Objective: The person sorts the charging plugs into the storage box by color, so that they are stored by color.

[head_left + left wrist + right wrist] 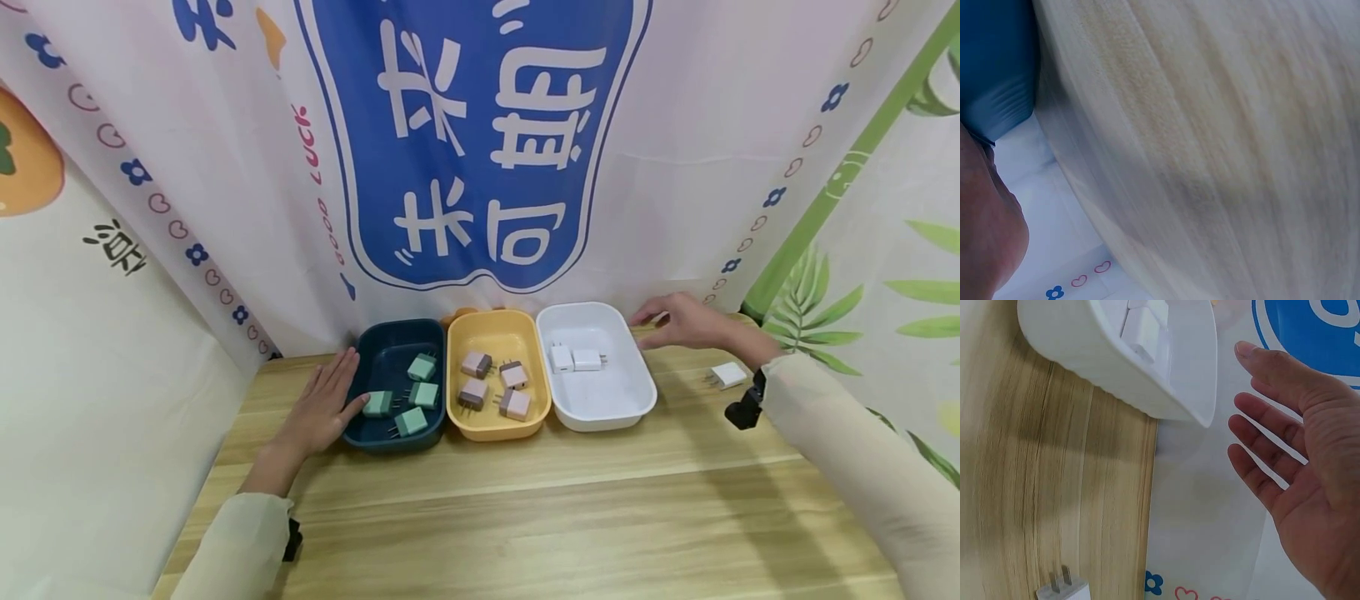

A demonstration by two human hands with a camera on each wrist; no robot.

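My left hand [321,406] lies along the left side of a dark blue bin [397,329], fingers straight, thumb over its rim. Several green charger plugs [411,422] lie in that bin, one close to the thumb tip. To the right of the white bin [600,414], my right hand [684,322] holds nothing; its fingers are loosely bent, and the right wrist view shows them apart from the wall. Inside the white bin are two white charger plugs [587,360]. Another white charger plug [1065,589] lies on the table, below the right forearm.
Between the other two bins stands a yellow bin [495,431] with several pink-and-brown charger plugs [514,404]. All three stand side by side at the back of the wooden table [525,517]. A printed curtain [660,208] hangs right behind them.
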